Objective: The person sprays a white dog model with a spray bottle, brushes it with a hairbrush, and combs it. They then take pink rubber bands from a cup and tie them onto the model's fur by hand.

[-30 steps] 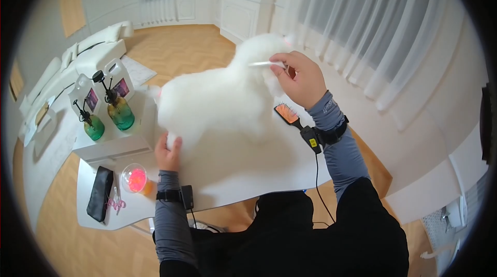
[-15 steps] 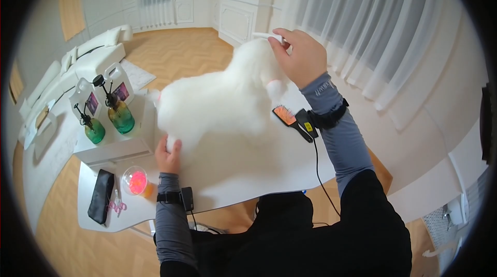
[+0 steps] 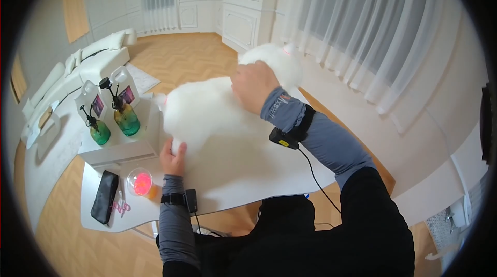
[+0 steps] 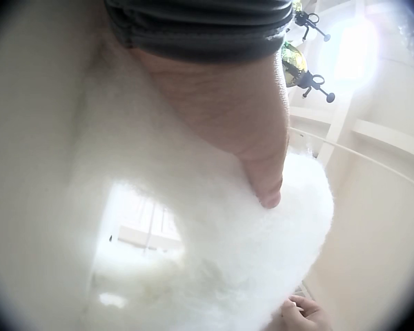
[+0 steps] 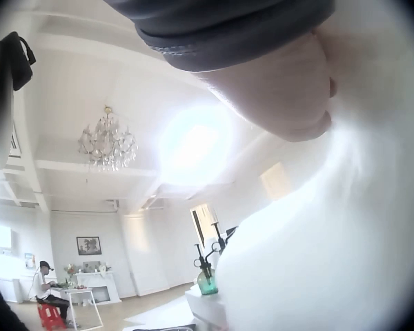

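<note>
A fluffy white toy dog (image 3: pixel 217 111) stands on the white tabletop (image 3: pixel 269 173), taking up most of its middle. Its coat is thick, woolly and evenly white, so the outline looks soft and rounded. The head (image 3: pixel 277 62) is raised at the far end, towards the tabletop's far right edge, with a small pink spot on top. The rump points to the left edge, close to the raised white shelf there, and a hind leg (image 3: pixel 176 145) reaches down to the tabletop near the left front part. In the left wrist view the fur (image 4: pixel 262 262) fills the frame as a dense, curly white mass.
</note>
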`<state>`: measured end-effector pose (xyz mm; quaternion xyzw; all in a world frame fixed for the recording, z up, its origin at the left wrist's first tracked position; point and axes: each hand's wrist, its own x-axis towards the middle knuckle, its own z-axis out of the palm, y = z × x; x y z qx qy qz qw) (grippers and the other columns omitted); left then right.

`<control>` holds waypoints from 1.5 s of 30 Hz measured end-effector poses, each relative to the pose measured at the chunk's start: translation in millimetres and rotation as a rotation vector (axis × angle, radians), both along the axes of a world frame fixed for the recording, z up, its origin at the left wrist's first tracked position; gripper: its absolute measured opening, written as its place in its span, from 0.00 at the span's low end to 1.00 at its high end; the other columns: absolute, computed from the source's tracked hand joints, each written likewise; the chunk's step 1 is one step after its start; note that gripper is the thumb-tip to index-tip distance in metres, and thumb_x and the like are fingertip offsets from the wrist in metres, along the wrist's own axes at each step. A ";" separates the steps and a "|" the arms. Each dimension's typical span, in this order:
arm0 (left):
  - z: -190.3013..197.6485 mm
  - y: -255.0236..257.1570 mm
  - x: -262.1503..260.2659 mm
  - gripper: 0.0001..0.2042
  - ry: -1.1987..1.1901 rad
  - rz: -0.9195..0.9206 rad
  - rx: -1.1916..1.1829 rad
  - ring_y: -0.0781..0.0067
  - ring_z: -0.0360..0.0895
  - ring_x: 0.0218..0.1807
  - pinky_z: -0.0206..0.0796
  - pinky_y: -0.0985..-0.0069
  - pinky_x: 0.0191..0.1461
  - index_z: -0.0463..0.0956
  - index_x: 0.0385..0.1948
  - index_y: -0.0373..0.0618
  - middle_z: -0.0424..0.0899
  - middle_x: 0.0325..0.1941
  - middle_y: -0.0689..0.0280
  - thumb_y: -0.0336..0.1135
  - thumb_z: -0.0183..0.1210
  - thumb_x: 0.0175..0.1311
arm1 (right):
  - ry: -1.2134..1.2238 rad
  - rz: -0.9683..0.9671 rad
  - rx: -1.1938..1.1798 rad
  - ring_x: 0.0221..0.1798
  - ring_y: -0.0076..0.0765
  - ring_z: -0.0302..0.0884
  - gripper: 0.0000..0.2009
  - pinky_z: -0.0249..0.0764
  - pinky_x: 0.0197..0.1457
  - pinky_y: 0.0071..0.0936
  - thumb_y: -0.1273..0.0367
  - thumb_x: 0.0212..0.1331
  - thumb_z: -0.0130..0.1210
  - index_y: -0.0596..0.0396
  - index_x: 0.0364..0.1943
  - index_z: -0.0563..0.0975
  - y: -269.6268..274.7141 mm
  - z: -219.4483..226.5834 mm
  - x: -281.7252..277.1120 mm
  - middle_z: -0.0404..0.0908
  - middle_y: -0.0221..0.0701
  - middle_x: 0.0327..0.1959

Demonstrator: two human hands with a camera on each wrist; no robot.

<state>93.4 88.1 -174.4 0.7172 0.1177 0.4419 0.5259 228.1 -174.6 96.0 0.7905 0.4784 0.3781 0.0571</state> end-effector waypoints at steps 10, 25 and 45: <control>1.0 -0.3 0.8 0.26 -0.006 -0.046 -0.026 0.67 0.83 0.48 0.75 0.70 0.55 0.78 0.56 0.27 0.88 0.47 0.54 0.41 0.71 0.65 | 0.442 0.377 0.632 0.31 0.29 0.76 0.09 0.72 0.38 0.29 0.70 0.66 0.62 0.54 0.48 0.86 -71.7 31.3 -11.7 0.81 0.29 0.32; -8.9 7.4 3.9 0.27 0.020 -0.035 -0.053 0.65 0.81 0.55 0.72 0.70 0.62 0.77 0.58 0.25 0.85 0.54 0.52 0.40 0.71 0.66 | 1.303 0.427 0.761 0.38 0.16 0.72 0.10 0.72 0.45 0.20 0.71 0.75 0.57 0.54 0.55 0.82 -162.2 -39.5 71.3 0.79 0.23 0.39; -6.3 4.6 0.9 0.25 -0.031 -0.087 -0.061 0.69 0.82 0.50 0.74 0.72 0.56 0.77 0.57 0.27 0.86 0.49 0.58 0.35 0.71 0.64 | 1.700 0.665 0.815 0.42 0.26 0.72 0.07 0.69 0.51 0.27 0.68 0.78 0.54 0.50 0.51 0.80 -202.2 -106.0 113.5 0.77 0.24 0.40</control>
